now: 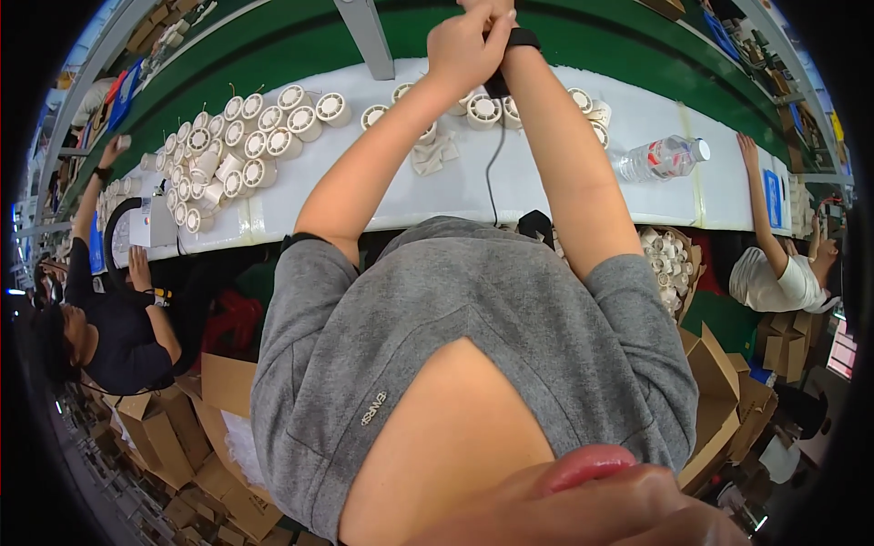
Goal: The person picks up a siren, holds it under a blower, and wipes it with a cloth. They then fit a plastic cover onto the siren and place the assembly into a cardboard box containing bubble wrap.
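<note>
My left hand (462, 50) is bent inward over the table, with its fingers closed against the right hand and wrist. What is inside those fingers, if anything, is hidden. My right hand (490, 5) is mostly cut off by the top of the picture, so its fingers do not show. Around my right wrist runs a black wristband (523, 38); a small black box (497, 85) hangs below it, trailing a thin dark cable (492, 168) over the table edge. Beneath my hands stand white round slotted plastic housings (483, 109), beside crumpled white scraps (435, 155).
A large pile of similar white housings (258, 144) covers the table's left part. A clear plastic bottle (660, 158) lies at right. Cartons (719, 391) stand on both sides of me. One co-worker (127, 337) sits left, another (783, 273) right. A grey post (366, 36) rises behind the table.
</note>
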Tool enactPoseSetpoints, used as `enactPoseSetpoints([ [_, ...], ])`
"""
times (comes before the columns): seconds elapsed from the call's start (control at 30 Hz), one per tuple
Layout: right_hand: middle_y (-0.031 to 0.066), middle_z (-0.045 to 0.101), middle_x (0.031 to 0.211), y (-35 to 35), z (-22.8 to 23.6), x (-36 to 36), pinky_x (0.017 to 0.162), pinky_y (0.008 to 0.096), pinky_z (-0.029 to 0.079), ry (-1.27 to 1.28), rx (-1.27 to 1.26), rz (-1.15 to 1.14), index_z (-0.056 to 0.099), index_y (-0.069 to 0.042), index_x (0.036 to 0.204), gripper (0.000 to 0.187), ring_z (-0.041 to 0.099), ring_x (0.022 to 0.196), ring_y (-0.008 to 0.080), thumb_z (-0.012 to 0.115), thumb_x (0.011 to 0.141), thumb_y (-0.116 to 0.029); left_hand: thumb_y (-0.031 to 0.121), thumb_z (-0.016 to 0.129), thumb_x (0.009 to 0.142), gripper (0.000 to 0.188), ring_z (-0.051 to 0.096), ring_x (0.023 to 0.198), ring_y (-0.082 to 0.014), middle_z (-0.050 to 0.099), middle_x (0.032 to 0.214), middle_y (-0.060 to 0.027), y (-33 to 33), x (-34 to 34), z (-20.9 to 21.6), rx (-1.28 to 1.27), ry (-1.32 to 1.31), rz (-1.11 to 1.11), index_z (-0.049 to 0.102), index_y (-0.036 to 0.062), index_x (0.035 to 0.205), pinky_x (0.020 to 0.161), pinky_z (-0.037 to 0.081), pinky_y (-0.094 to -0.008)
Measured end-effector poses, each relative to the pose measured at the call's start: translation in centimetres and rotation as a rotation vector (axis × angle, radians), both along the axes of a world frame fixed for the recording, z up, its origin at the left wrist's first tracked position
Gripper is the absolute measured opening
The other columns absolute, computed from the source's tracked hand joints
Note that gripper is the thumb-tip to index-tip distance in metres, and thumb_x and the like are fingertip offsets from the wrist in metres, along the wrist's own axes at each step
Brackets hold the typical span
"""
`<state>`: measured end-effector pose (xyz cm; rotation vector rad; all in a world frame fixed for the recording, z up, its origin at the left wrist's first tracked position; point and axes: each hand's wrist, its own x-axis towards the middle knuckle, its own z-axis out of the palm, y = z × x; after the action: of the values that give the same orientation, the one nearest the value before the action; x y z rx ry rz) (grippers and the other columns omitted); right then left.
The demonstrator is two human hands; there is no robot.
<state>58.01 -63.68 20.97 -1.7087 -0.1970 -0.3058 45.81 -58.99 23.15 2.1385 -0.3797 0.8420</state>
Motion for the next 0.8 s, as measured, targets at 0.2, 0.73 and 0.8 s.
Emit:
enactPoseSetpoints([
  [0.2, 0.0069, 0.055, 0.063, -2.0, 4.1, -0.7, 0.045, 0.0266, 0.04, 0.336, 0.887, 0.284, 0.053, -0.004, 0.074, 0.012, 0.053, 0.054, 0.0156, 0.05, 0.077, -0.015, 0.018, 0.054, 0.077, 0.014, 0.054, 0.048, -0.0165, 0.057, 0.054, -0.0025, -1.1, -4.0, 1.8, -0.322, 0.092, -0.175, 0.049, 0.0067, 0.083, 0.046, 0.039, -0.027],
  [0.73, 0.0095, 0.058, 0.077, -2.7, 4.7, -12.3, 0.059, 0.0235, 0.04, 0.093, 0.535, 0.997, 0.054, -0.001, 0.092, 0.02, 0.053, 0.068, 0.0163, 0.056, 0.076, -0.013, 0.014, 0.049, 0.082, 0.012, 0.052, 0.054, -0.0122, 0.054, 0.061, -0.0073, 7.1, 5.3, -0.1, -0.847, 0.095, -0.286, 0.049, 0.0045, 0.074, 0.046, 0.04, -0.0231],
  [0.8, 0.003, 0.054, 0.068, 0.9, 7.0, -20.0, 0.051, 0.0184, 0.035, 0.004, 0.094, 0.897, 0.054, -0.001, 0.082, 0.011, 0.048, 0.059, 0.0083, 0.056, 0.076, -0.01, 0.015, 0.047, 0.082, 0.011, 0.051, 0.052, -0.0123, 0.053, 0.058, -0.0068, 7.8, 6.9, -0.2, -0.712, 0.176, -0.284, 0.05, 0.0046, 0.078, 0.046, 0.041, -0.0229],
])
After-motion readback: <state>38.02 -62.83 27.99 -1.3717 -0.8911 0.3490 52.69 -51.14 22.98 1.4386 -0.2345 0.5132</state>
